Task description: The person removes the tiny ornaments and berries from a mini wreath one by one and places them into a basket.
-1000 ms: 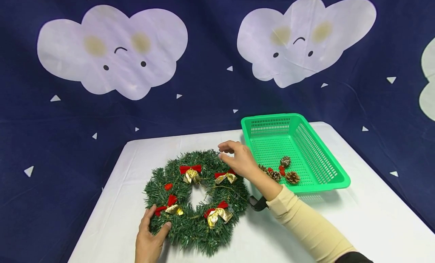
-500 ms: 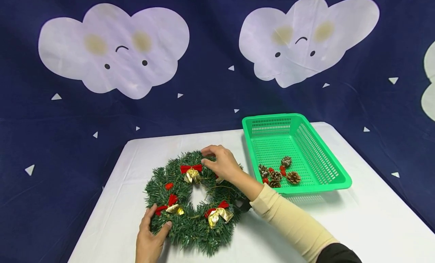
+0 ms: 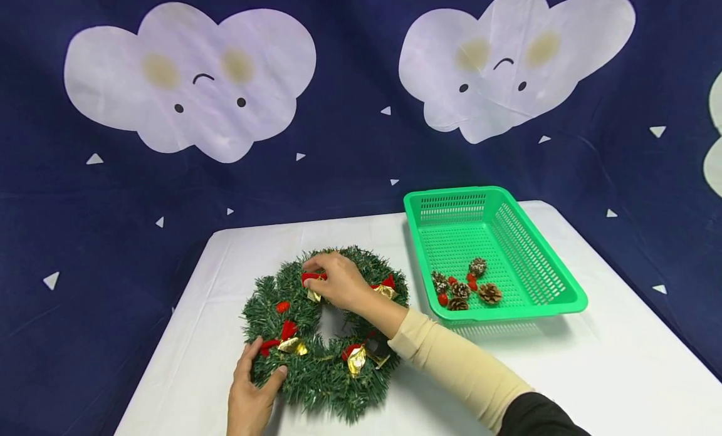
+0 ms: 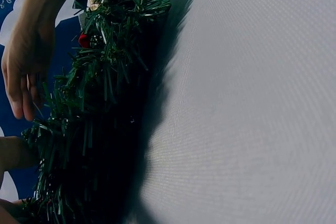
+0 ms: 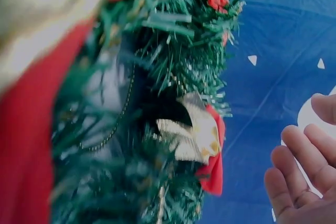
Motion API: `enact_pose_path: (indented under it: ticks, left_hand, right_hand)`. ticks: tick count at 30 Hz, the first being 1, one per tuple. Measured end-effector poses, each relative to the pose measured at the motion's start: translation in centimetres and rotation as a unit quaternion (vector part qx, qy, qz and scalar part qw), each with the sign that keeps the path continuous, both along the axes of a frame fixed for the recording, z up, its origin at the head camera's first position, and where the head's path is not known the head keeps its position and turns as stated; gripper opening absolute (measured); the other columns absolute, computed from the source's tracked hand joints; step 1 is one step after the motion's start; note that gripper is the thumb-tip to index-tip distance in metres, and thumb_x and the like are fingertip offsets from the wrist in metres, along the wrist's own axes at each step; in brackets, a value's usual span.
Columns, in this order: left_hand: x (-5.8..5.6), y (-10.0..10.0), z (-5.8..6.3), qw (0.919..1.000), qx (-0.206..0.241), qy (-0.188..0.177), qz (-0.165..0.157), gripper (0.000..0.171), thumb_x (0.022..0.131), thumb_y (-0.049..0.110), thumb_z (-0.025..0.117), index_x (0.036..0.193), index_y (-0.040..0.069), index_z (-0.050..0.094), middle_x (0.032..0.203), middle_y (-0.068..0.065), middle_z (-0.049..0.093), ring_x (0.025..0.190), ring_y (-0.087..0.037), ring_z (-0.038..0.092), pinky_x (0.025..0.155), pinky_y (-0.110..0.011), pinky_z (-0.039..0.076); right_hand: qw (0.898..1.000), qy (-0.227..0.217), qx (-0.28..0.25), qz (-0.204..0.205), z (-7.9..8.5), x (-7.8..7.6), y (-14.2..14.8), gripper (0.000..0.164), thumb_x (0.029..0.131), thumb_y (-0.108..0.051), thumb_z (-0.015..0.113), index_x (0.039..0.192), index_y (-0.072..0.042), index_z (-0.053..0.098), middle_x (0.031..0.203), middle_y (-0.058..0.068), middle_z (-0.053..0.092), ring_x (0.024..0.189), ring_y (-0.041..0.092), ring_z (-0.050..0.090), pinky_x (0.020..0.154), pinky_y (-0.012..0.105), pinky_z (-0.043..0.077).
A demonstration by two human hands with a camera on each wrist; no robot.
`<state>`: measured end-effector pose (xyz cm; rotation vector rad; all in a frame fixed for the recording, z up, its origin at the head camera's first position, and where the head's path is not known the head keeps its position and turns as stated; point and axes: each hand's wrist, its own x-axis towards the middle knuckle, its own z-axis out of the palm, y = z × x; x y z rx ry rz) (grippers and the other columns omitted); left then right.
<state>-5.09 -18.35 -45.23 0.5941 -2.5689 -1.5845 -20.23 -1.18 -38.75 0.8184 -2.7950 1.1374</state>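
Note:
A green tinsel wreath (image 3: 321, 386) lies on the white table, with red-and-gold bows and a small red berry-like ornament (image 3: 282, 307) on it. My left hand (image 3: 254, 389) holds its near left edge, fingers outside and thumb on the greenery, beside the left bow (image 3: 292, 345). Over the far part of the wreath hovers my right hand (image 3: 338, 282), partly covering the far bow (image 3: 313, 278). The right wrist view shows that hand (image 5: 307, 174) with loosely bent fingers and nothing in them, apart from a bow (image 5: 194, 135). Another bow (image 3: 385, 288) sits at the right.
A green perforated basket (image 3: 541, 307) stands right of the wreath. Inside are several pine cones (image 3: 489, 293) and red berry-like pieces (image 3: 471, 282) near its front left corner. A dark blue cloth (image 3: 350, 173) with clouds hangs behind the white table (image 3: 479, 367).
My right hand has moved left across the wreath, from its far right side to the far bow, uncovering the right bow. The left hand stays at the near left edge.

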Motion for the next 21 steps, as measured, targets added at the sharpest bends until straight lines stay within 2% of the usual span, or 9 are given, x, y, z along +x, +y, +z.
enact_pose_path:
  ticks: [2, 7, 9, 14, 21]
  left_hand:
    - [0.0, 0.0, -0.1, 1.0000, -0.004, 0.000, 0.001, 0.076, 0.086, 0.021, 0.068, 0.150, 0.012, 0.027, 0.158, -0.022, 0.012, 0.144, -0.044, 0.013, 0.110, -0.066, 0.019]
    - [-0.1, 0.1, -0.2, 0.9999, -0.010, 0.007, 0.000, 0.078, 0.085, 0.024, 0.069, 0.150, 0.011, 0.028, 0.157, -0.024, 0.012, 0.144, -0.045, 0.014, 0.108, -0.067, 0.020]
    - [-0.1, 0.1, -0.1, 0.9999, -0.010, 0.010, 0.000, 0.078, 0.085, 0.024, 0.070, 0.149, 0.011, 0.028, 0.157, -0.025, 0.012, 0.143, -0.046, 0.014, 0.107, -0.067, 0.020]
    - [-0.1, 0.1, 0.0, 0.9999, -0.007, 0.007, 0.004, 0.076, 0.086, 0.021, 0.068, 0.149, 0.011, 0.028, 0.157, -0.024, 0.012, 0.143, -0.047, 0.015, 0.108, -0.067, 0.020]
    - [0.0, 0.2, 0.1, 1.0000, -0.006, 0.000, -0.001, 0.077, 0.086, 0.023, 0.069, 0.150, 0.011, 0.027, 0.157, -0.025, 0.010, 0.143, -0.047, 0.014, 0.107, -0.069, 0.020]
  right_hand:
    - [1.000, 0.002, 0.015, 0.011, 0.0, 0.1, -0.6, 0.034, 0.090, -0.032, 0.064, 0.121, -0.019, 0.063, 0.114, -0.006, 0.068, 0.108, 0.014, 0.057, 0.089, 0.033, 0.051]
    - [0.998, 0.028, 0.044, 0.032, -0.2, 0.1, -1.8, 0.032, 0.089, -0.031, 0.065, 0.119, -0.018, 0.064, 0.114, -0.006, 0.068, 0.109, 0.013, 0.059, 0.108, 0.035, 0.041]
    - [0.998, 0.032, 0.051, 0.037, -0.2, 0.1, -2.2, 0.031, 0.089, -0.030, 0.065, 0.118, -0.018, 0.065, 0.114, -0.006, 0.068, 0.110, 0.012, 0.059, 0.110, 0.035, 0.039]
    - [0.996, 0.020, 0.067, 0.046, -0.2, 0.3, -3.0, 0.032, 0.089, -0.031, 0.065, 0.119, -0.019, 0.065, 0.114, -0.006, 0.068, 0.109, 0.012, 0.057, 0.095, 0.032, 0.049]
    - [0.994, 0.014, 0.092, 0.059, -1.1, 0.4, -3.9, 0.030, 0.090, -0.030, 0.065, 0.117, -0.019, 0.065, 0.113, -0.007, 0.069, 0.106, 0.011, 0.057, 0.092, 0.029, 0.049]
